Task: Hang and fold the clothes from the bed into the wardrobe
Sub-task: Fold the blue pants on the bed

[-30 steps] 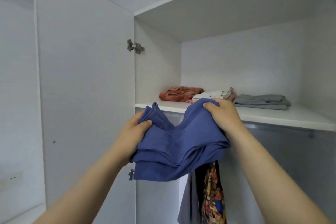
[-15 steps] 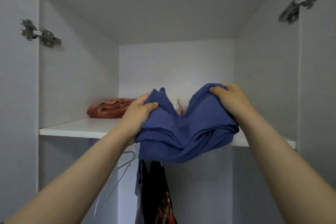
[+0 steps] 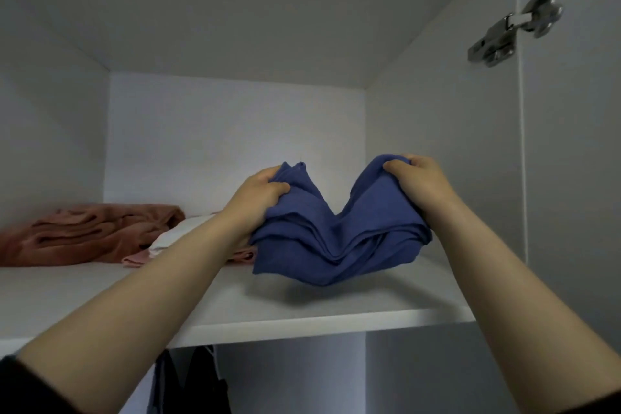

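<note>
A folded blue garment sags in a V between my two hands, just above the right part of the white wardrobe shelf. My left hand grips its left end and my right hand grips its right end, fingers curled over the cloth. The garment's lowest fold hangs close over the shelf, with a shadow under it; whether it touches I cannot tell.
A folded rust-orange garment lies at the shelf's left. Beside it sit a white folded piece and a pink one, partly behind my left forearm. Dark clothes hang below the shelf. A metal hinge sits on the right wall.
Both hands have carried the blue garment forward and to the right, from in front of the shelf edge to over the shelf's right part. The view has come closer and tilted up.
</note>
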Motion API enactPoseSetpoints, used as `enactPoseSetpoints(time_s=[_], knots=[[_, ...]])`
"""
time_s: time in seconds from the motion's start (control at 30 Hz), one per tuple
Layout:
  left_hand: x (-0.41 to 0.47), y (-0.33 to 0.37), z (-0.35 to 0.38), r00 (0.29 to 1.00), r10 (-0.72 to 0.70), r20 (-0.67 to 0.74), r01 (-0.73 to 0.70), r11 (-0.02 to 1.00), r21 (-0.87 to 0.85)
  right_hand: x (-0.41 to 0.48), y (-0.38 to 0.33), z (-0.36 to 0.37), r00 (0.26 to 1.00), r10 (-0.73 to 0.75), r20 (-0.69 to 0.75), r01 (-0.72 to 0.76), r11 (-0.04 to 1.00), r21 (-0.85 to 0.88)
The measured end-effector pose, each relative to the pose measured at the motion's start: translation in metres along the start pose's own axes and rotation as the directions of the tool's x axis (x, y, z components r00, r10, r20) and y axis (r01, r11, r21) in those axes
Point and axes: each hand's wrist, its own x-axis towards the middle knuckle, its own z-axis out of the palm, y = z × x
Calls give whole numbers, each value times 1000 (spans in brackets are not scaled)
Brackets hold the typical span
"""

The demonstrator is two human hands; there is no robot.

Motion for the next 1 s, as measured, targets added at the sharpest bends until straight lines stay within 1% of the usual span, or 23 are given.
enactPoseSetpoints(time_s=[0.1,0.17,0.3,0.43,0.53,0.57,0.63,0.7,0.73,0.77,0.8,0.83,0.87,0.9,0.93,0.97,1.0], knots=[[31,-6,5,1000,-7,20,6,1000,14,31,11,4,1000,-20,-7,20,1000,-5],[55,-9,6,1000,-7,5,7,1000,26,55,20,9,999,-39,-11,38,999,-10],[101,-14,14,999,-6,-43,6,1000,-4,105,41,20,999,-47,10,47,999,-27],[140,-31,17,997,-15,-78,22,996,88,156,65,38,998,-33,47,37,995,-90],[167,-41,15,993,3,-118,13,990,137,187,78,51,994,-18,108,28,995,-97],[176,-41,15,991,4,-132,12,993,116,197,80,56,993,-20,120,30,996,-85],[194,-38,14,986,23,-167,-20,1000,20,213,85,64,992,-31,120,34,999,-24],[205,-48,13,984,3,-179,-14,998,-64,221,100,72,993,0,120,-5,999,45],[207,-64,11,982,-58,-181,46,996,-70,222,113,75,989,56,134,-61,998,32],[205,-84,10,971,-160,-177,151,986,-66,218,130,77,976,148,160,-145,989,-29],[201,-107,9,940,-299,-162,296,954,-48,212,148,77,943,263,202,-239,961,-138],[195,-127,9,887,-443,-129,444,896,-23,204,165,75,890,381,249,-309,907,-285],[192,-144,9,832,-546,-100,551,835,19,197,177,71,835,472,283,-338,845,-415],[191,-155,9,792,-605,-83,610,789,72,192,184,68,801,520,297,-343,805,-484],[194,-161,6,777,-626,-70,629,766,132,192,188,66,796,530,293,-349,797,-494],[199,-163,5,777,-624,-76,626,757,184,193,189,63,807,519,282,-357,808,-468],[203,-163,3,796,-596,-106,602,759,247,195,189,61,820,504,272,-369,829,-421]])
